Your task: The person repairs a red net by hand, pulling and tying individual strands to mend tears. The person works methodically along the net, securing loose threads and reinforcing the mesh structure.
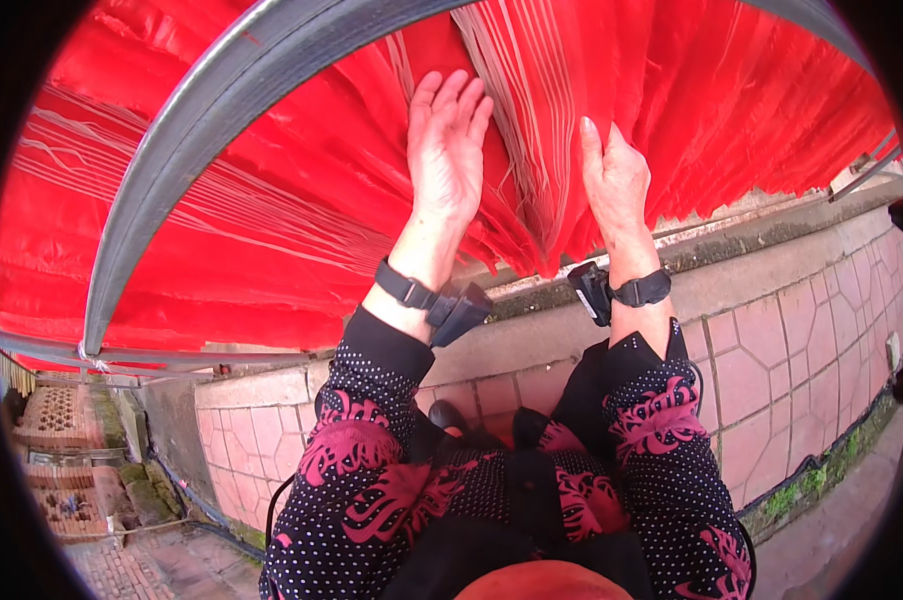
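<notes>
Right now my left hand (pixel 446 150) is lying flat and open against the red sheets (pixel 301 200), fingers spread upward. My right hand (pixel 616 180) is pinching the edge of a bundle of those sheets, thumb up. Sheets are hanging off a curved grey pole (pixel 186 140) running far-left to top. Their lower edges are ending just above the tiled wall ledge (pixel 771 260). Open room is showing near me and right.
</notes>
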The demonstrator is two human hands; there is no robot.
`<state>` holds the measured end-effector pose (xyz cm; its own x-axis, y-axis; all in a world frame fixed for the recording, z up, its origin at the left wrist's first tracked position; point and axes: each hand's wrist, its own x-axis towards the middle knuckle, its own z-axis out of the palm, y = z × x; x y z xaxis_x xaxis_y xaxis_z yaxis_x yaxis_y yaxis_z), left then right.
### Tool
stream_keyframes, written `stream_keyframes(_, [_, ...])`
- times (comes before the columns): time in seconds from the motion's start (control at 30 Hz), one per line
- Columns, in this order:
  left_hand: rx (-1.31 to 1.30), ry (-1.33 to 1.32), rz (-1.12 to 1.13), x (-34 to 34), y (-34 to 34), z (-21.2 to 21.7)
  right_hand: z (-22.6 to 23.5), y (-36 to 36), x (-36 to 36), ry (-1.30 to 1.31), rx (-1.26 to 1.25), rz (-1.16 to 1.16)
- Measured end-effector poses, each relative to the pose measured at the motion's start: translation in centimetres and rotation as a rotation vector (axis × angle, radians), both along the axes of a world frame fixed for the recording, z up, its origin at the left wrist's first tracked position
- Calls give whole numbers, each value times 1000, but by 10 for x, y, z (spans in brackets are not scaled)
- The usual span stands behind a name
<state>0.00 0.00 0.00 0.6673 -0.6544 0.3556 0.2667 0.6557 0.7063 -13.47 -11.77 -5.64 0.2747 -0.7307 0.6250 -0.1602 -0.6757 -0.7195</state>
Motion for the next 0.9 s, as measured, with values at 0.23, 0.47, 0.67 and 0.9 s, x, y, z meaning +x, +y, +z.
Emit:
stream_keyframes(0.23, [-93,-767,589,-4,-49,-4,1,-2,-3,55,-73,-27])
stream_keyframes(0.47, [-28,-1007,1097,13,-65,42,0,-1,1,50,-77,-5])
stream_keyframes(0.67, [-294,-761,926,14,-84,76,2,0,1,58,-84,8])
stream_keyframes(0.9, [-235,-896,1071,42,-102,96,2,0,-1,77,-119,-6])
